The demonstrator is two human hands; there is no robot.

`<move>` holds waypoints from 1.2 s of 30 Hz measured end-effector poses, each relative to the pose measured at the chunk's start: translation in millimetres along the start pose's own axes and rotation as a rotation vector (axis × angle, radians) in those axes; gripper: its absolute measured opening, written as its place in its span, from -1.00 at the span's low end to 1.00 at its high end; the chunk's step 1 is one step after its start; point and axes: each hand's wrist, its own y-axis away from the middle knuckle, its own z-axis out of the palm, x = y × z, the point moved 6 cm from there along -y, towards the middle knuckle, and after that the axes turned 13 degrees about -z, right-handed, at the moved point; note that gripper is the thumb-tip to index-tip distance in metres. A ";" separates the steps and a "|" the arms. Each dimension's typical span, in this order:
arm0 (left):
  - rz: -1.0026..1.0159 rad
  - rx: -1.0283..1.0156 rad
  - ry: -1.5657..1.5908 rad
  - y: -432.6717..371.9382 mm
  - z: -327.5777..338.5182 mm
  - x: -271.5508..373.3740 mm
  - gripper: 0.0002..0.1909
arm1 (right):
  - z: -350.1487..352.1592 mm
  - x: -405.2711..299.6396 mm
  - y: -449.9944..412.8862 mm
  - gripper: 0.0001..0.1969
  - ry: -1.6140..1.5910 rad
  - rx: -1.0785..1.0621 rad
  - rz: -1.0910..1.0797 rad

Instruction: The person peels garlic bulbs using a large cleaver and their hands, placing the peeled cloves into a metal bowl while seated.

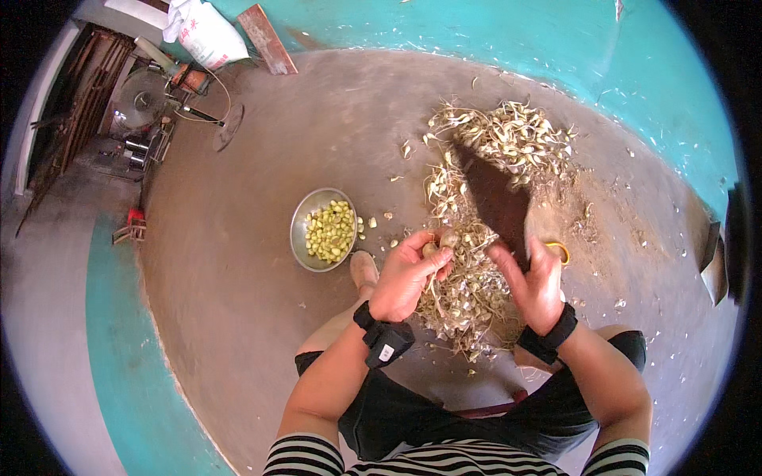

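Note:
My left hand (411,268) grips a garlic bulb (449,239) between thumb and fingers, with a second rounded piece against it. To its right, my right hand (539,279) has its thumb and fingers spread, slightly blurred. Between them shows a broad, dark brown flat piece (497,193); whether the hand touches it, I cannot tell. Beneath both hands lies a heap of dry garlic skins and stalks (464,309). Farther off is a pile of unpeeled garlic (521,134). Peeled cloves (330,232) lie in a metal bowl (297,250) left of my left hand.
A few loose cloves (372,222) lie beside the bowl. A yellow ring-shaped thing (561,252) shows by my right hand. At the far left stand an electric fan (141,98) and a small red stool (136,221). A white sack (208,35) and a board (266,38) lean at the turquoise wall (476,30).

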 end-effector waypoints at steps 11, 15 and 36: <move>-0.046 -0.253 0.415 16.0 -6.5 -5.5 -0.52 | 16.3 -30.0 19.3 -0.34 0.361 -0.287 -0.584; -0.112 -0.281 0.519 18.8 -5.1 -11.3 -0.54 | 13.0 -29.6 21.4 -0.37 0.385 -0.288 -0.599; 0.113 -0.374 0.172 10.5 -13.2 -21.1 -0.20 | 11.4 -17.9 28.5 -0.27 0.294 -0.298 -0.443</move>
